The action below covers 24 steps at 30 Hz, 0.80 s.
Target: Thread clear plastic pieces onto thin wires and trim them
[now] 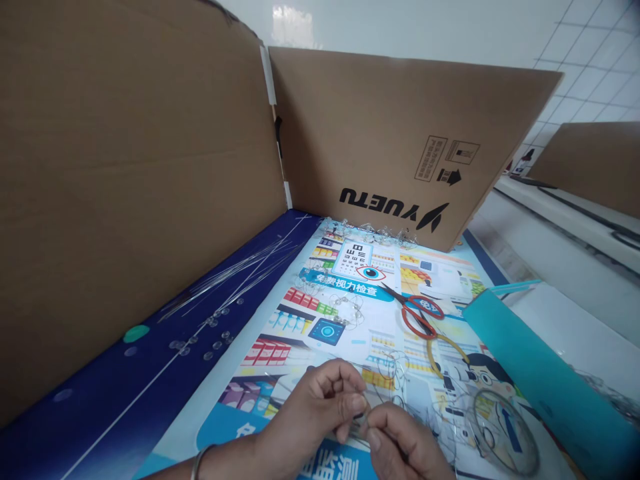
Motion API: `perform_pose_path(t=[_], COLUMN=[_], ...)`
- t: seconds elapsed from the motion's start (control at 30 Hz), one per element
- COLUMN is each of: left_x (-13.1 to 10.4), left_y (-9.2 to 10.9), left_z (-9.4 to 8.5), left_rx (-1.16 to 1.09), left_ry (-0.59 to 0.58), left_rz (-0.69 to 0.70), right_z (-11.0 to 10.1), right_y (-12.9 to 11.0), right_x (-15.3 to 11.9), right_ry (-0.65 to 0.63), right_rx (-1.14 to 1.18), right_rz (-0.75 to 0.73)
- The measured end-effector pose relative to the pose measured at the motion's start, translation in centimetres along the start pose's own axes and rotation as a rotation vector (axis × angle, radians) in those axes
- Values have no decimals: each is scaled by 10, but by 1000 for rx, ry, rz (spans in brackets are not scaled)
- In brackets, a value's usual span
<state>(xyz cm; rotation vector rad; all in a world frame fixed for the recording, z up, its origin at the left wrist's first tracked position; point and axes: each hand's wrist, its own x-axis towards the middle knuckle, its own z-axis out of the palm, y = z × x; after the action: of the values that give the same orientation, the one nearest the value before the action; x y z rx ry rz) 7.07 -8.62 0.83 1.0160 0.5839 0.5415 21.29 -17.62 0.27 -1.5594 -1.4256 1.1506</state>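
My left hand is closed, its thumb and fingertips pinched together just above the printed mat. Beside it, my right hand pinches at the same spot, the fingertips of both nearly touching. Between them runs a thin wire, mostly hidden by the fingers. Just beyond the hands lie tangled wire loops with small clear beads. A similar beaded wire ring rests farther up the mat. Scissors with red handles lie open to the right, next to a yellow curved piece.
Loose clear beads and long thin wire strands lie at left. Cardboard panels wall the left and back, with more beaded wire pieces along the back. At right are a teal-sided box and a round clear coil.
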Motion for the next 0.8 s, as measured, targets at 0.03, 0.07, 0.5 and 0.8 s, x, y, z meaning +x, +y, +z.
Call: perform_pose_path(t=[0.03,0.07,0.5,0.8], left_x=[0,0,0,-2], left_y=[1,2,1,2], left_z=[-1,-1,-9,-7], left_rx=[23,44,196,184], left_ry=[0,-5,-25,-14], left_rz=[8,15,-21,23], right_z=[-2,-3,-19,-18], right_y=[0,1,-5,-5], right_x=[0,1,1,-1], right_ry=[11,25,36,42], right_rx=[-33,-59,-245,-275], right_rz=[-26,-51,-144,-208])
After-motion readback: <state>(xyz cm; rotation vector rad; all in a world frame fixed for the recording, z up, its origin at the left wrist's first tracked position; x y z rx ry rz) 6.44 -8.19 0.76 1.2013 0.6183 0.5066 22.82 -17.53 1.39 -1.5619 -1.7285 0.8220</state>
